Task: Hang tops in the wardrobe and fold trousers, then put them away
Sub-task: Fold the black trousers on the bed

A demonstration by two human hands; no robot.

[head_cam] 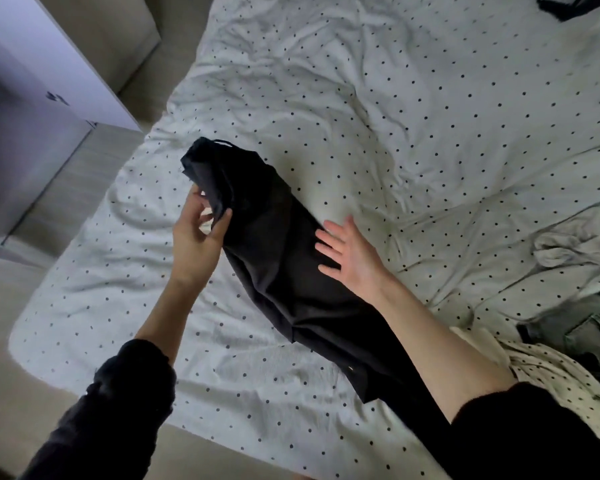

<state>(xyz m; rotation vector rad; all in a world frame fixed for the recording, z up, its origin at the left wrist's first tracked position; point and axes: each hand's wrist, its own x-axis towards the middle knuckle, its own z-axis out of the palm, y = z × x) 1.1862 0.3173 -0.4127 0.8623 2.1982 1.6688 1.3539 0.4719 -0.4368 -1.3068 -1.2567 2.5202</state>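
Trousers (pixel 284 271): black, laid lengthwise down the bed under both hands; one end is lifted at the left hand, the other end runs back beneath the right forearm toward the bed's near edge.
Bed (pixel 430 116): white dotted cover, rumpled, beneath and beyond both hands; its wrinkles may carry through into the fold, so the cloth wants smoothing first.
Other clothes (pixel 575 327): a grey and pale heap well off to the right of the right hand, apart from the trousers.
Right hand (pixel 347 252): fingers spread and straight, palm flat on the middle of the trousers, grasping nothing; judged to be pinning the cloth so it does not slide.
Left hand (pixel 196 233): fingers and thumb curled round the raised end of the trousers, holding it clear of the bed.
Step in hand: likely folding the raised end over toward the flat palm.
Doing it well: keep the palm pressing, bring the edges level, then smooth outward from the palm.
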